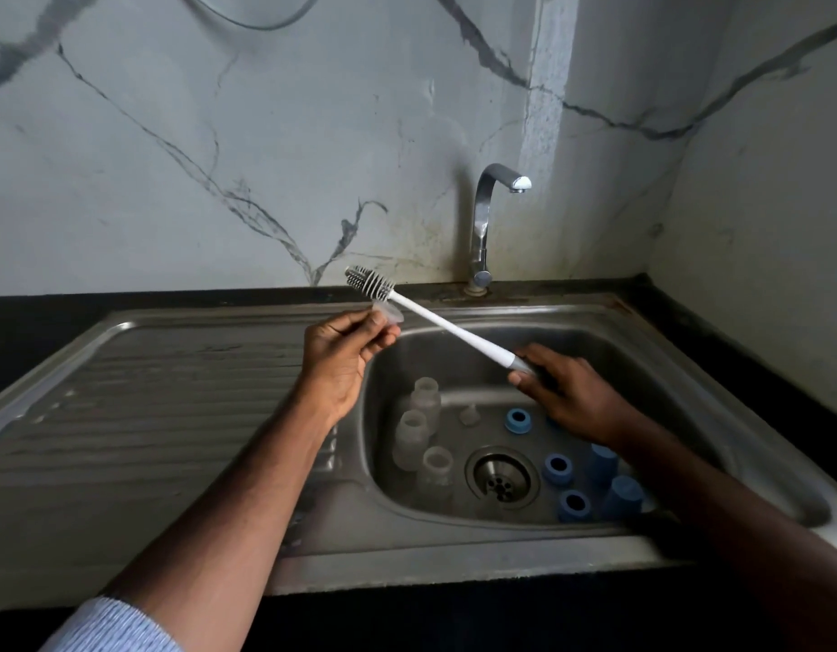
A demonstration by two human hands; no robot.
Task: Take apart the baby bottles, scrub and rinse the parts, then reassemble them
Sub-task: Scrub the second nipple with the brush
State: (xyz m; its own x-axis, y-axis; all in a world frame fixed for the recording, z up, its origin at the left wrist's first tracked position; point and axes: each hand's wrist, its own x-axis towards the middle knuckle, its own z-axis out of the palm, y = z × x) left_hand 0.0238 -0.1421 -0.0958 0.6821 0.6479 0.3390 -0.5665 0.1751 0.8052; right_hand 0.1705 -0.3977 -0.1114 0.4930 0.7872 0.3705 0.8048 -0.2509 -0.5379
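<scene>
My left hand (343,352) pinches a clear silicone teat (387,314) above the sink's left rim. My right hand (569,392) grips the grey handle of a white bottle brush (447,327), whose bristled head (369,280) sits just above the teat. In the steel sink basin (458,364) lie three clear bottle bodies (418,432), another clear teat (469,415), several blue collar rings (557,468) and blue caps (622,496). My right forearm hides part of the blue pieces.
A chrome tap (487,218) stands behind the basin, with no water running. The ribbed steel draining board (172,402) stretches to the left. The drain (501,477) sits mid-basin. A black counter (736,331) and marble-patterned walls surround the sink.
</scene>
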